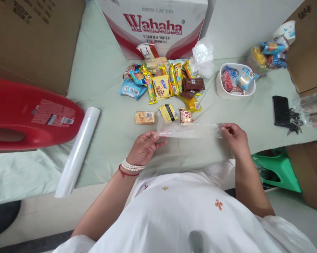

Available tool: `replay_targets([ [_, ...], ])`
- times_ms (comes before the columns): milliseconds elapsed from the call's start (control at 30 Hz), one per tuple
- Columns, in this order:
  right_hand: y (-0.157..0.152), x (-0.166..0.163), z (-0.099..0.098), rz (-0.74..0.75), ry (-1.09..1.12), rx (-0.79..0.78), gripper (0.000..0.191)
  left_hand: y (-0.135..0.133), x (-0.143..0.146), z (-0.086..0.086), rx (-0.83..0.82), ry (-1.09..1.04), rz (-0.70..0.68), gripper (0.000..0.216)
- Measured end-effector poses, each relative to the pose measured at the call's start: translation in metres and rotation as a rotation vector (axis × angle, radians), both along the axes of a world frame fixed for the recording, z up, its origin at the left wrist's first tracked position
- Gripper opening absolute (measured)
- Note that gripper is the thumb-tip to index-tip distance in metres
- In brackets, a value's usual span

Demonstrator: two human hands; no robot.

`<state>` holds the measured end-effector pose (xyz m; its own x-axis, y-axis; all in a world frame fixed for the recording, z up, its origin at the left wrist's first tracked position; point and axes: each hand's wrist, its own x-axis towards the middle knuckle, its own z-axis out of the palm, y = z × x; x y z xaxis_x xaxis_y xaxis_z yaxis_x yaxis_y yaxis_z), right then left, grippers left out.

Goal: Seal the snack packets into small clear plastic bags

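A clear plastic bag (192,131) is stretched sideways between my two hands, close to the table's front edge. My left hand (147,146) pinches its left end between thumb and finger, the other fingers loosely curled. At the opposite end my right hand (235,138) is closed on the plastic. Just beyond the bag lie a wrapped bread piece (145,117), a yellow packet with a black band (168,112) and a small red-and-white packet (186,116). Behind these is a pile of snacks, with a yellow cookie packet (161,87) and brown packets (193,84) in it.
A white tub (236,92) holds snack packets; another filled container (258,61) stands behind it. A plastic roll (77,151) and red jug (34,112) are at left. At right lie a black phone (280,110), keys (295,121) and bottles (312,109). A Wahaha carton (158,26) stands behind.
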<state>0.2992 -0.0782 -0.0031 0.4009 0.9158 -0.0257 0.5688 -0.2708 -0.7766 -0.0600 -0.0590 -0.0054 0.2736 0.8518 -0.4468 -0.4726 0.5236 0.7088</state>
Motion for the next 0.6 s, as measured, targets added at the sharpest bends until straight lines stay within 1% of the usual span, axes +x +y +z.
replay_targets([
  [67,-0.002,-0.010,0.011,0.013,-0.227,0.110,0.024,-0.002,0.005,0.000,0.026,-0.005,-0.025,0.028],
  [100,-0.003,-0.019,0.018,0.047,-0.265,0.169,0.024,-0.003,0.008,0.000,0.044,-0.001,-0.034,0.029],
  [133,-0.003,-0.030,0.025,0.116,-0.245,0.210,0.024,-0.004,0.009,0.000,0.065,0.010,-0.040,0.030],
  [200,0.000,-0.055,0.037,0.323,-0.110,0.233,0.024,-0.005,0.010,0.000,0.112,0.047,-0.049,0.031],
  [267,0.006,-0.079,0.041,0.491,0.013,0.231,0.022,-0.006,0.010,0.001,0.153,0.088,-0.063,0.030],
  [333,0.016,-0.100,0.038,0.572,0.069,0.249,0.022,-0.007,0.009,0.003,0.172,0.111,-0.082,0.029],
  [433,0.032,-0.124,0.023,0.655,0.100,0.280,0.035,-0.010,0.009,0.006,0.182,0.118,-0.101,0.029],
  [467,0.037,-0.131,0.018,0.688,0.107,0.299,0.035,-0.011,0.008,0.007,0.182,0.122,-0.108,0.029],
  [567,0.049,-0.145,0.007,0.803,0.113,0.378,0.017,-0.015,0.006,0.006,0.172,0.138,-0.113,0.031],
  [600,0.051,-0.149,0.005,0.837,0.112,0.404,0.015,-0.017,0.005,0.005,0.163,0.146,-0.107,0.032],
])
